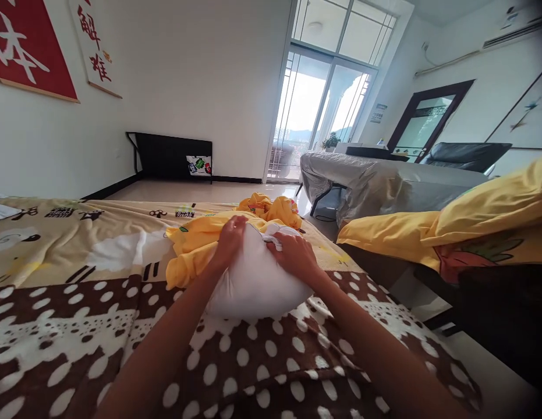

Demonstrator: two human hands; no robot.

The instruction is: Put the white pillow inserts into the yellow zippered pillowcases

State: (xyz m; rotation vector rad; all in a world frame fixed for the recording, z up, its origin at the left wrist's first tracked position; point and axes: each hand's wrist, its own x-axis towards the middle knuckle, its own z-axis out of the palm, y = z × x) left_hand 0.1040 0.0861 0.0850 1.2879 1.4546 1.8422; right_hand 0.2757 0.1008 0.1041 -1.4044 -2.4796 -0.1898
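Note:
A plump white pillow [257, 285] rests on the patterned blanket in front of me. My left hand [231, 238] is closed on its upper left edge, where yellow cloth lies right beside the fingers. On the upper right, my right hand [292, 250] grips the pillow, with a bunched white fold sticking out by the thumb and fingers. Just behind and left of the pillow spreads a crumpled yellow pillowcase [187, 256], partly hidden by my left hand and forearm. Whether the left fingers also hold some yellow cloth cannot be seen.
The brown and beige blanket [100, 314] covers the bed. Rumpled yellow fabric [288, 212] lies beyond the pillow. To the right, yellow bedding [393, 230] drapes over a dark piece of furniture. A plastic-covered table [367, 180] stands farther back, near the glass doors [314, 105].

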